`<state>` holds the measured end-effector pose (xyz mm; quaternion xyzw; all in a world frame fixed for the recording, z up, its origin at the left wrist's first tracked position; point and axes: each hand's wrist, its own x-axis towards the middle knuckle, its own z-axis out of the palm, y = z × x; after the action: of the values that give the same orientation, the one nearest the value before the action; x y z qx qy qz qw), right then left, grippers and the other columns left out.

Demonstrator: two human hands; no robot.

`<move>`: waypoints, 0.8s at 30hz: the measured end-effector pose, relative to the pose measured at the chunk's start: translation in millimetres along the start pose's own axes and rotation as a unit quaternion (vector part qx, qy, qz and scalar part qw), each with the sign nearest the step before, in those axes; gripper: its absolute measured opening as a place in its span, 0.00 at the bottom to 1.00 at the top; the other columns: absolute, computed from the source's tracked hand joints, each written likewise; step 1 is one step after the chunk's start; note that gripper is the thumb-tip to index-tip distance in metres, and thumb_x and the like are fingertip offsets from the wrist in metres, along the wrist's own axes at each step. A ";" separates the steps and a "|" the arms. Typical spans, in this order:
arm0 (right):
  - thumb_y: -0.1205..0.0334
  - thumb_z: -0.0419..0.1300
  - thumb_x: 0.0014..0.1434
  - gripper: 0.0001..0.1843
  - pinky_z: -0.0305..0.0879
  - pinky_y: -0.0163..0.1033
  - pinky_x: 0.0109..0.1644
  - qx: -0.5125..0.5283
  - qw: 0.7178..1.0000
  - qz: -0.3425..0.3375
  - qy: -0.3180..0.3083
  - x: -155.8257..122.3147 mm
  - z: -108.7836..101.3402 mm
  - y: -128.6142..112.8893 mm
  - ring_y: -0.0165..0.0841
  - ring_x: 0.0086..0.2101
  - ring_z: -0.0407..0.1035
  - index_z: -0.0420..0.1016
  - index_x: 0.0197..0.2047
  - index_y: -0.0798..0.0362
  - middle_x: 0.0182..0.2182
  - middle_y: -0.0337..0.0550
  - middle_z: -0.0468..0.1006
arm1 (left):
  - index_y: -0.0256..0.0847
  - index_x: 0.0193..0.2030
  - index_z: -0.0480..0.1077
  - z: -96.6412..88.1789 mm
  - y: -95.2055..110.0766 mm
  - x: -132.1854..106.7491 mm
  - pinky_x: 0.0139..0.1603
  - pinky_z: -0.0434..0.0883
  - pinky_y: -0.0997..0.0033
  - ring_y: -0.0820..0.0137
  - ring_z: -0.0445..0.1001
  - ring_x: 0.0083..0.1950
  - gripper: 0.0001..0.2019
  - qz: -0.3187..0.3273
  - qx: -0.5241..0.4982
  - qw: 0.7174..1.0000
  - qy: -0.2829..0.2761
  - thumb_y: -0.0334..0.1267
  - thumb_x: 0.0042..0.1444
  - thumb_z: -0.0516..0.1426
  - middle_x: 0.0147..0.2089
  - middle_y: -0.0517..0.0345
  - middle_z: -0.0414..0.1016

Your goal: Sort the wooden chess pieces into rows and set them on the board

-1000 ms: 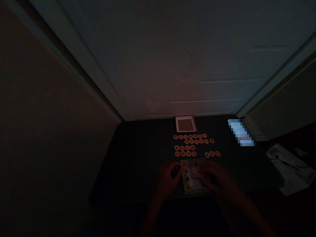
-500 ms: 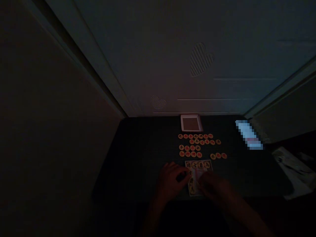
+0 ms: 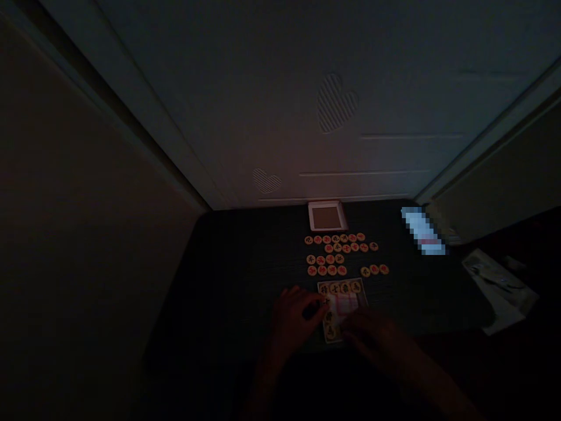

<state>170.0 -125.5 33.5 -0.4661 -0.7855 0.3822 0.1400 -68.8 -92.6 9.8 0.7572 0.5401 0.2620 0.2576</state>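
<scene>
A shallow xiangqi box (image 3: 363,295) lies near the table's front edge, with a top row and a left column of round wooden xiangqi pieces (image 3: 335,288) in it. Pale, reddish-marked paper (image 3: 346,304) shows inside the box. My left hand (image 3: 298,310) rests at the box's left side, thumb and forefinger curved round a piece (image 3: 325,302) in the left column. My right hand (image 3: 372,330) reaches over the lower right of the box, fingers bent downward and dim. Whatever lies under those fingers is hidden.
Rows of loose xiangqi pieces (image 3: 330,259) lie beyond the box, with three more (image 3: 374,269) to their right. A pale box lid (image 3: 327,217) stands at the table's back near a white door (image 3: 280,128). A blurred bright object (image 3: 423,231) lies at right.
The view has shifted, so everything sits a little further left. My right hand has drawn back towards me, showing more of the paper. My left hand keeps its place at the box.
</scene>
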 end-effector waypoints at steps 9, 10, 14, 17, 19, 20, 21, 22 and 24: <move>0.64 0.57 0.68 0.10 0.72 0.44 0.50 -0.013 0.998 -0.012 0.061 -10.6 -0.2 -1.2 0.37 0.44 0.75 0.77 0.49 0.46 0.43 0.43 0.81 | 0.50 0.43 0.78 -1.4 2.5 1.2 0.55 0.67 0.55 0.63 0.77 0.44 0.06 0.013 0.007 1.000 0.012 0.44 0.63 0.61 0.40 0.61 0.82; 0.63 0.57 0.68 0.09 0.73 0.43 0.48 -0.016 0.997 -0.013 0.078 -12.3 -1.8 -1.4 0.37 0.43 0.75 0.78 0.48 0.47 0.42 0.42 0.81 | 0.51 0.44 0.78 -1.1 2.2 1.2 0.55 0.67 0.55 0.63 0.77 0.44 0.06 0.013 0.007 1.000 0.013 0.44 0.63 0.61 0.40 0.61 0.82; 0.61 0.56 0.69 0.09 0.73 0.42 0.44 -0.035 0.986 0.006 0.165 -19.8 -12.4 3.8 0.37 0.39 0.76 0.78 0.45 0.47 0.39 0.42 0.81 | 0.51 0.45 0.78 0.5 -0.4 1.0 0.55 0.68 0.54 0.64 0.77 0.43 0.07 0.015 -0.001 1.000 0.017 0.44 0.63 0.60 0.40 0.61 0.82; 0.58 0.56 0.68 0.10 0.73 0.43 0.46 -0.049 0.969 0.026 0.239 -24.9 -24.0 18.8 0.38 0.41 0.77 0.78 0.46 0.46 0.41 0.43 0.82 | 0.51 0.47 0.78 0.7 -1.6 0.3 0.56 0.68 0.54 0.64 0.78 0.43 0.07 0.008 -0.004 1.000 0.018 0.43 0.63 0.61 0.40 0.61 0.82; 0.55 0.57 0.68 0.10 0.73 0.44 0.46 -0.059 0.950 0.053 0.302 -26.6 -32.5 33.1 0.39 0.41 0.77 0.78 0.46 0.47 0.41 0.43 0.82 | 0.51 0.47 0.77 0.4 -1.3 -0.2 0.56 0.69 0.54 0.63 0.78 0.43 0.08 0.000 -0.004 1.000 0.021 0.43 0.62 0.61 0.40 0.60 0.82; 0.53 0.57 0.67 0.11 0.72 0.44 0.46 -0.064 0.938 0.071 0.333 -26.7 -36.6 40.6 0.40 0.40 0.77 0.78 0.46 0.47 0.40 0.43 0.83 | 0.51 0.48 0.77 0.4 -1.1 -0.4 0.55 0.69 0.55 0.64 0.78 0.42 0.09 -0.006 -0.005 1.000 0.026 0.44 0.62 0.61 0.40 0.60 0.82; 0.51 0.58 0.67 0.12 0.72 0.45 0.45 -0.066 0.928 0.089 0.357 -26.2 -40.4 47.8 0.40 0.39 0.77 0.78 0.45 0.47 0.40 0.44 0.83 | 0.50 0.48 0.77 0.4 -1.0 -0.5 0.53 0.70 0.56 0.64 0.78 0.41 0.09 -0.012 -0.007 0.999 0.032 0.44 0.62 0.61 0.40 0.59 0.82; 0.50 0.58 0.66 0.14 0.72 0.45 0.46 -0.064 0.920 0.106 0.371 -25.3 -43.7 54.5 0.41 0.39 0.77 0.79 0.46 0.48 0.41 0.44 0.83 | 0.50 0.48 0.77 0.7 -1.1 -0.6 0.52 0.71 0.57 0.64 0.78 0.41 0.10 -0.018 -0.009 0.999 0.037 0.44 0.62 0.61 0.39 0.59 0.82; 0.47 0.58 0.66 0.16 0.72 0.46 0.47 -0.053 0.907 0.136 0.396 -22.2 -48.7 66.0 0.42 0.41 0.77 0.79 0.46 0.48 0.42 0.44 0.83 | 0.50 0.48 0.77 1.4 -1.9 -0.5 0.50 0.72 0.59 0.65 0.78 0.40 0.09 -0.034 -0.020 0.998 0.050 0.44 0.63 0.60 0.39 0.59 0.82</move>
<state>251.0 -103.2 20.8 -0.6883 -0.6134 0.1398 0.3613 -69.3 -92.7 7.4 0.7190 0.5722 0.3017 0.2541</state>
